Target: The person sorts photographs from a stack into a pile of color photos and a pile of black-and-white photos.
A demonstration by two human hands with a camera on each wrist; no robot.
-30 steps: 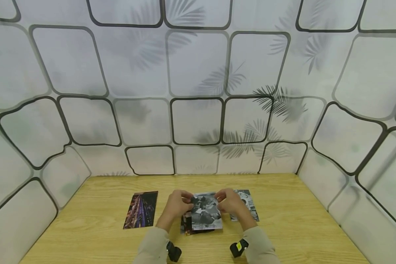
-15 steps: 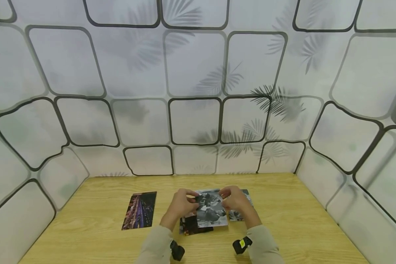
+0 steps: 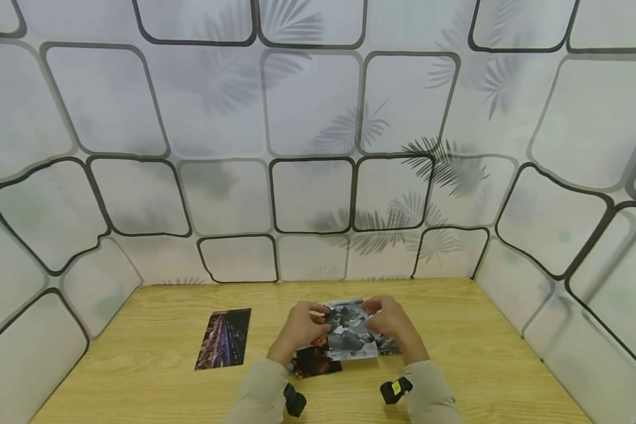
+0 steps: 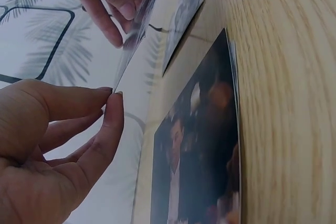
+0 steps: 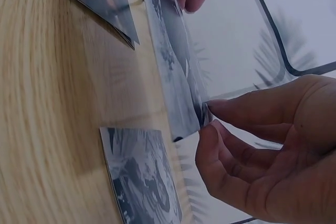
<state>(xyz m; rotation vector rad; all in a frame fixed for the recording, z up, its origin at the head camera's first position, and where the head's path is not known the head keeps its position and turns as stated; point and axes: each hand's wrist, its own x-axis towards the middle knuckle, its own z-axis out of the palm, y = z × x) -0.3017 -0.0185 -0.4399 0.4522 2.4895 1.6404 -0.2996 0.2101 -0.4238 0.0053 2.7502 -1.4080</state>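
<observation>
A black-and-white photo (image 3: pixel 350 333) is held above the table between both hands. My left hand (image 3: pixel 303 327) pinches its left edge between thumb and fingertips, as the left wrist view shows. On the opposite edge, my right hand (image 3: pixel 394 321) pinches it the same way. Below and to the left lies a stack of dark colour photos (image 3: pixel 315 363), the top one showing a person in a jacket in the left wrist view. Partly hidden behind the held photo and right hand is a black-and-white stack (image 5: pixel 144 177) lying on the table.
A colour photo of a city at night (image 3: pixel 224 338) lies apart on the left of the wooden table (image 3: pixel 138 353). A patterned cloth wall (image 3: pixel 318 194) encloses the table at the back and sides. Small black cameras (image 3: pixel 396 390) are strapped to both wrists.
Both hands have carried the black-and-white photo to the right, from over the dark colour stack toward the black-and-white stack. More of the colour stack now shows.
</observation>
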